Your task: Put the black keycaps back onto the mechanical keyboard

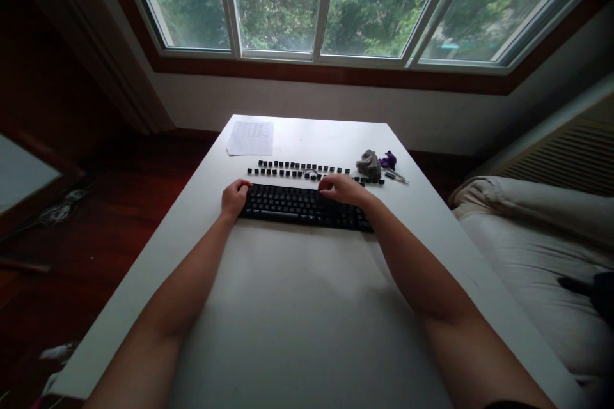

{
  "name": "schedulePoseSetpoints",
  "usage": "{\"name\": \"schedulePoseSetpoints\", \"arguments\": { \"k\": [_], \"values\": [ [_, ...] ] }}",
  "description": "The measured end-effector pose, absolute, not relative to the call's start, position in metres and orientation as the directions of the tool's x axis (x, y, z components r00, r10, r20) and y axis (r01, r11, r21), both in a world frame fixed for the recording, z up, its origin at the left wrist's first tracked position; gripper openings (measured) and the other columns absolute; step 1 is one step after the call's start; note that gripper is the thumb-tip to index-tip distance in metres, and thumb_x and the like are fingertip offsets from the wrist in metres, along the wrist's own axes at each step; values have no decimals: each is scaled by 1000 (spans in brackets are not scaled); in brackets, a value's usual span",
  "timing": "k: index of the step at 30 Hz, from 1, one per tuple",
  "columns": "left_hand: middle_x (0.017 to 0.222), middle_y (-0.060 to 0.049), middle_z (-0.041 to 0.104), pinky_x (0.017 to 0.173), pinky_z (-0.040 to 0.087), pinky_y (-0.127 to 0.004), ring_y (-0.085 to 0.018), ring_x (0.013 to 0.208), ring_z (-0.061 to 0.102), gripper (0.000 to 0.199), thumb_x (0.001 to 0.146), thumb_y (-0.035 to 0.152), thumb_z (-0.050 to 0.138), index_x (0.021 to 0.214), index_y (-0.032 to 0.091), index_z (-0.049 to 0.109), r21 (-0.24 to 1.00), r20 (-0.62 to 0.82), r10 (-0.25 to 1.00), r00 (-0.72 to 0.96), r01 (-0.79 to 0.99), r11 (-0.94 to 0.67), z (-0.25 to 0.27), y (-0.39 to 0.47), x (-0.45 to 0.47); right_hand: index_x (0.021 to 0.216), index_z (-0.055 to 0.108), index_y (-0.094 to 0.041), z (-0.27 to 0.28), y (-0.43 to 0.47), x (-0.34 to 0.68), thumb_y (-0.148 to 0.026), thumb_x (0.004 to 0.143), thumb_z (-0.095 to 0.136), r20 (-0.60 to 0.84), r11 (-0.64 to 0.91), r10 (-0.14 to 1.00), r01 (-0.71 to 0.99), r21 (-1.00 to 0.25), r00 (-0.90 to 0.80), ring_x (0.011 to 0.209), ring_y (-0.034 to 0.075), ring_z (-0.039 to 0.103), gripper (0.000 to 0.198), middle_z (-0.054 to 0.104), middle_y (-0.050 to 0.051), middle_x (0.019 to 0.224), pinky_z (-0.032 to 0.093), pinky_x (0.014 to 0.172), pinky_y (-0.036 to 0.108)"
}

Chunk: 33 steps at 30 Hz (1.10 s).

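A black keyboard (283, 201) lies flat on the white table, its long side facing me. My left hand (235, 197) is closed around its left end, thumb near the top corner. Over the upper right part of the keyboard, my right hand (346, 190) has its fingertips pinched together. Anything between them is too small to make out, and the hand and forearm cover part of the keys. Loose black keycaps (286, 173) stand in two rows just behind the keyboard. A small looped wire-like item (313, 174) lies among them.
A bunched grey cloth (368, 165), a purple cloth (388, 160) and thin hand tools (396, 177) lie right of the keycaps. A printed paper sheet (251, 138) rests at the table's (297, 307) back left. Beside the table's right edge is a pale sofa (518, 236).
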<state>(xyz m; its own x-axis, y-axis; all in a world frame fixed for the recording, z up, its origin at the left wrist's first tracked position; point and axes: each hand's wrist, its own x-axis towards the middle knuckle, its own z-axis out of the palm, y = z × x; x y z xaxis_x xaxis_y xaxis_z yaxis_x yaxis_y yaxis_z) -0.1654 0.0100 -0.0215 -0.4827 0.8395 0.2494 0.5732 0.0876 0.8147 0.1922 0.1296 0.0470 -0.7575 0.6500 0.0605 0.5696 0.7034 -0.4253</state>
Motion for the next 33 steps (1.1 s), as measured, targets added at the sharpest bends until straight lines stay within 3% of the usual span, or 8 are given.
{"name": "schedulePoseSetpoints", "arguments": {
  "k": [3, 11, 23, 33],
  "values": [
    [86, -1, 76, 83, 48, -31, -22, 87, 68, 24, 83, 27, 52, 90, 24, 76, 815, 244, 839, -486, 572, 94, -21, 10, -165, 95, 74, -22, 49, 121, 195, -28, 87, 66, -15, 688, 632, 571, -448, -774, 76, 16, 63, 12, 73, 2, 89, 43, 69, 27],
    [87, -1, 76, 83, 48, -31, -22, 88, 68, 24, 83, 26, 52, 90, 25, 76, 817, 253, 837, -485, 571, 84, -22, 12, -164, 92, 71, -21, 47, 111, 189, -25, 84, 68, 17, 769, 628, 616, -171, -778, 85, 21, 63, 9, 71, 6, 99, 40, 70, 30],
    [86, -1, 76, 81, 47, -31, -22, 87, 67, 24, 84, 26, 52, 90, 24, 76, 812, 256, 839, -480, 578, 83, -19, 10, -161, 90, 69, -22, 46, 105, 192, -28, 85, 66, 44, 745, 655, 636, -200, -754, 80, 18, 61, 9, 71, 4, 94, 38, 67, 28],
    [87, -1, 76, 80, 47, -30, -21, 87, 68, 25, 84, 26, 52, 92, 24, 76, 814, 240, 841, -486, 573, 98, -20, 12, -161, 94, 68, -22, 40, 105, 192, -29, 86, 66, 32, 738, 663, 646, -197, -748, 88, 20, 63, 10, 70, 5, 101, 41, 72, 28]
  ]
}}
